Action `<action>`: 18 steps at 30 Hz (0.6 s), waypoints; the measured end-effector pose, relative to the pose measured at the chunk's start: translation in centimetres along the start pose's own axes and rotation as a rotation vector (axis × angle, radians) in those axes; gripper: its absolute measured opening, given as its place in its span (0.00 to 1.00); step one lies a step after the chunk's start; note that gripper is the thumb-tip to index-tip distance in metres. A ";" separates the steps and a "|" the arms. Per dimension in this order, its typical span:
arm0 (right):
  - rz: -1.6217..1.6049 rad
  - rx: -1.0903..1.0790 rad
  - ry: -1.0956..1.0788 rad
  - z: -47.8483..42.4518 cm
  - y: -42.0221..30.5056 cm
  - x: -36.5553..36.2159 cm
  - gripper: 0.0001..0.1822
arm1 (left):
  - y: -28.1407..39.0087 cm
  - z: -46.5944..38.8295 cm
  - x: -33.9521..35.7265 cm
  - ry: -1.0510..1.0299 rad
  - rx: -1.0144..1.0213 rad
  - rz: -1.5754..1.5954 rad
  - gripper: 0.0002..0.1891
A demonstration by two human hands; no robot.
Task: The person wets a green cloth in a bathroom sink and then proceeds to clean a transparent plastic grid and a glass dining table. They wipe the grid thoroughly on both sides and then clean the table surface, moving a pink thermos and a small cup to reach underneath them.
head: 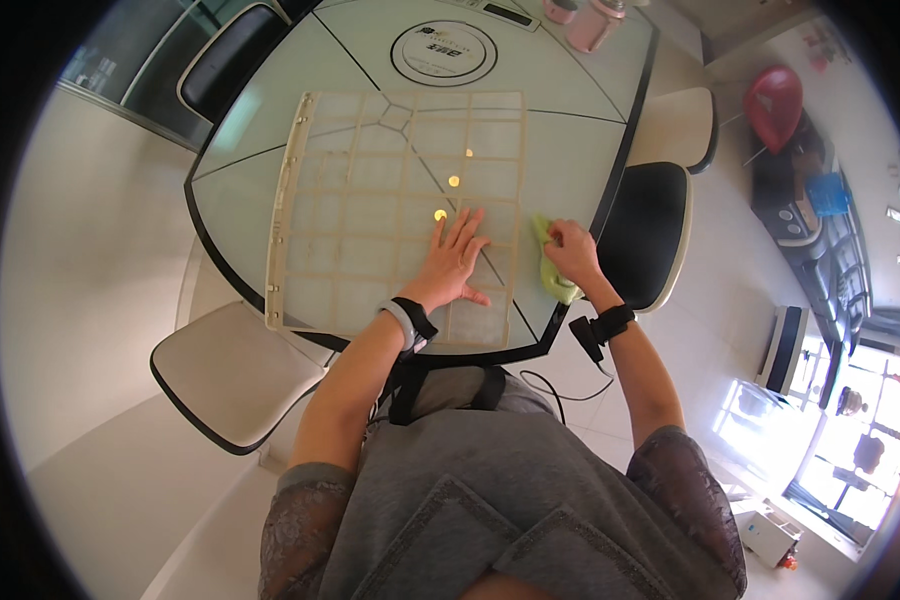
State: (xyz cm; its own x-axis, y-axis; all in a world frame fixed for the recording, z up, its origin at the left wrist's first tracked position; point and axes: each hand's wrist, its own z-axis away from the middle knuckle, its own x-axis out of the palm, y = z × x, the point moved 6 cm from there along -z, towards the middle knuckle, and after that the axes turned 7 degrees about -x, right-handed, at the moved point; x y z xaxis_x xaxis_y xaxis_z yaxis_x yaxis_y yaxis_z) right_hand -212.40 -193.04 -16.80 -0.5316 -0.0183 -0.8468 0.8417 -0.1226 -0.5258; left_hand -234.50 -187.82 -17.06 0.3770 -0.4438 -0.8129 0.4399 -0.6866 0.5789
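A translucent mesh filter screen (pixel 375 247) with a cream plastic grid frame lies flat on the glass-topped table (pixel 570 157). My left hand (pixel 454 262) rests on the screen's lower right part, palm down, fingers spread. Just beyond the screen's right edge, my right hand (pixel 572 251) grips a light green cloth (pixel 551 274) against the tabletop, near the table's edge. Part of the cloth is hidden under the fingers. Along the screen's left side runs a thicker rail (pixel 281 210) with small clips. The table's dark lines show through the mesh.
A round cooktop plate (pixel 444 52) is set into the table, beyond the screen. A pink bottle (pixel 595 26) stands at the far right. Chairs surround the table, among them a black-backed chair (pixel 645 236) at right and a beige seat (pixel 240 375) at left. A cable (pixel 559 394) hangs near my waist.
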 end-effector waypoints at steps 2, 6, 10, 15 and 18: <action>-0.035 0.073 0.143 0.2 0.7 -0.4 0.10 | -0.3 0.6 -0.6 0.008 -0.005 0.022 0.53; 0.029 0.046 0.300 1.5 -0.3 0.1 0.10 | -0.2 2.8 -3.2 -0.075 -0.055 -0.078 0.58; 0.023 0.056 0.324 1.8 -0.1 0.4 0.10 | -0.3 6.4 -5.3 -0.188 -0.047 -0.135 0.61; 0.039 0.074 0.322 1.8 -0.3 0.3 0.10 | 0.3 11.3 -6.2 -0.199 0.030 -0.105 0.61; 0.047 0.084 0.329 1.7 -0.3 0.4 0.10 | 0.8 12.7 -5.6 -0.180 0.110 -0.146 0.56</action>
State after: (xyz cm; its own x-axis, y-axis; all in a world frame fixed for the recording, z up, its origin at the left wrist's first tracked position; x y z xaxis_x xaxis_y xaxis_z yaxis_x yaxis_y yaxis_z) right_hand -213.02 -194.73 -16.80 -0.4221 0.2933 -0.8578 0.8467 -0.2104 -0.4886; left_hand -246.60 -193.20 -12.85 0.1607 -0.4240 -0.8913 0.3844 -0.8049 0.4522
